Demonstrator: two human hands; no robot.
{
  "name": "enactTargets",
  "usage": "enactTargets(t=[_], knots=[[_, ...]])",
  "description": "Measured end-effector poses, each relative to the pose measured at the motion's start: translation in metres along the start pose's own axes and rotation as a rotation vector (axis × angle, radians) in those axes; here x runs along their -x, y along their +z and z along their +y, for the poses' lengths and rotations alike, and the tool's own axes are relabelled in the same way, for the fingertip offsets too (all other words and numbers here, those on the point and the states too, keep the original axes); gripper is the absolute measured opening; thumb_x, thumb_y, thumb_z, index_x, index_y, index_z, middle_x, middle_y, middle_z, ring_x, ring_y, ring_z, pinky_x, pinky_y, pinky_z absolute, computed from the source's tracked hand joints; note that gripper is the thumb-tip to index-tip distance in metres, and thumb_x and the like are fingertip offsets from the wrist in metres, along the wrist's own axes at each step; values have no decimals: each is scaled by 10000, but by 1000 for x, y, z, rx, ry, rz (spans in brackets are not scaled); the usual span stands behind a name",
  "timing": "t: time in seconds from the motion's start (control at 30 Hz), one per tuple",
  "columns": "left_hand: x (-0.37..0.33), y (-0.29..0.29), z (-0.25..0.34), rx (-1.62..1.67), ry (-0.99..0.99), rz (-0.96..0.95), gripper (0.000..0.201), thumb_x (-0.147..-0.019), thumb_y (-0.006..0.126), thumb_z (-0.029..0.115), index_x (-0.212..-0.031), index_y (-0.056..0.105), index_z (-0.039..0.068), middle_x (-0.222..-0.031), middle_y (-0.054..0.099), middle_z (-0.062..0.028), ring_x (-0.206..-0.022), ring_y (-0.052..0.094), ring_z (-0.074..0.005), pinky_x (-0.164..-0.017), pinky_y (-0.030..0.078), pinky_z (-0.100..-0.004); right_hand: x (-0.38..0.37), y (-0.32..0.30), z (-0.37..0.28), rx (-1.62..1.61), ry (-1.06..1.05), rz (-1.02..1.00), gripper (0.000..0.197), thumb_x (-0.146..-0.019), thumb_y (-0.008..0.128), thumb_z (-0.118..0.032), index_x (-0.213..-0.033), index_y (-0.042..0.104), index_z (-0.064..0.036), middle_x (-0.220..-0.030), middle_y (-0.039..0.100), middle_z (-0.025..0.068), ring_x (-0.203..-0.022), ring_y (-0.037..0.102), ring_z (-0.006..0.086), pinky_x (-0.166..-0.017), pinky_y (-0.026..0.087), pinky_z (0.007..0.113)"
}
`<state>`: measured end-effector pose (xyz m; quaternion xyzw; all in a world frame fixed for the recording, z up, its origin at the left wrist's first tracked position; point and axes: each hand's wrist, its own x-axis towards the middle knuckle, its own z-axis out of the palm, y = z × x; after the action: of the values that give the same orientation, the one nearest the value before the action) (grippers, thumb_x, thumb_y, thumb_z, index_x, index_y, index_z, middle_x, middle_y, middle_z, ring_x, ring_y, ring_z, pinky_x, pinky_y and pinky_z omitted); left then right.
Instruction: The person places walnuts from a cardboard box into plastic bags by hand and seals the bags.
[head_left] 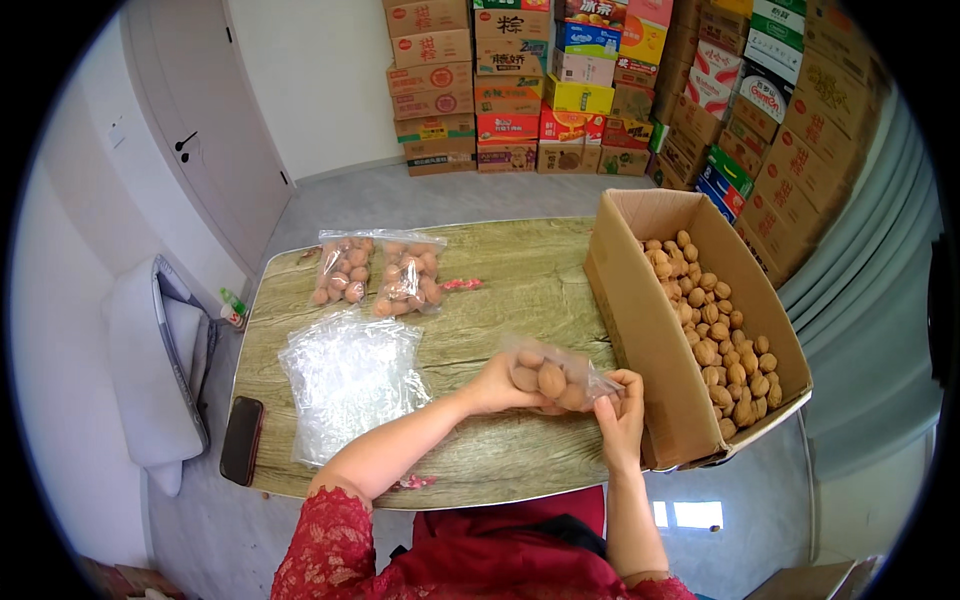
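Note:
Between my hands is a clear plastic bag of walnuts point(552, 380), tilted above the table near the box. My left hand point(492, 388) is wrapped round the bag's left side and bottom, its fingers partly hidden behind it. At the other end, my right hand point(622, 412) pinches the bag's edge between thumb and fingers. Just right of that hand stands an open cardboard box point(640, 300) with many loose walnuts point(735, 370) in it.
Two filled walnut bags point(345, 272) point(410, 280) lie at the table's far left. Nearer is a stack of empty clear bags point(352, 380), with a dark phone point(242, 440) at the left edge. Stacked cartons point(435, 105) line the back wall. A grey chair point(150, 360) stands left.

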<state>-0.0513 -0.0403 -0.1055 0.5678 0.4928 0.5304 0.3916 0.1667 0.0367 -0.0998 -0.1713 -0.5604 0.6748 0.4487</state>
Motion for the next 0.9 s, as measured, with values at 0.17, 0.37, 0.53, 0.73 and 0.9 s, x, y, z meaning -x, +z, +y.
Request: enactTargets(t=[0.17,0.37,0.53,0.73,0.9], knots=[[-24,-29,-2,232,-273,146,536,-796,863,227,-1233,636,14,-1135,694,-83,-1051,656,-191,-952,521,-350,25,-22,11,182,140,53,475,-849,657,68,-1275,465,-18,-1226,511,115,-971,580,154,-816,520,274],[-61,-101,26,-32,-318,420,545,-860,797,357,-1232,623,-2,-1108,712,-110,-959,684,-172,-861,553,-326,33,-23,12,614,-45,-74,212,-837,666,50,-1041,615,26,-1060,606,121,-852,643,170,-749,522,271],[-64,-150,43,-1003,-502,654,548,-913,714,367,-1286,564,-6,-1141,717,-172,-978,713,-300,-858,562,-373,26,-21,9,651,-19,-100,156,-835,670,40,-985,636,14,-993,626,104,-812,632,170,-727,520,283],[33,-205,61,-1011,-425,707,263,-864,733,305,-1011,704,89,-988,746,-141,-925,714,-301,-809,548,-409,27,-18,9,664,-63,-123,121,-838,662,48,-949,642,4,-958,634,100,-765,614,172,-695,512,280],[109,-194,71,-1288,-704,546,354,-824,775,313,-1107,719,106,-1072,736,-155,-1008,692,-333,-919,511,-430,27,-16,6,687,-65,-137,101,-846,650,54,-931,640,0,-935,633,101,-753,612,177,-684,509,280]])
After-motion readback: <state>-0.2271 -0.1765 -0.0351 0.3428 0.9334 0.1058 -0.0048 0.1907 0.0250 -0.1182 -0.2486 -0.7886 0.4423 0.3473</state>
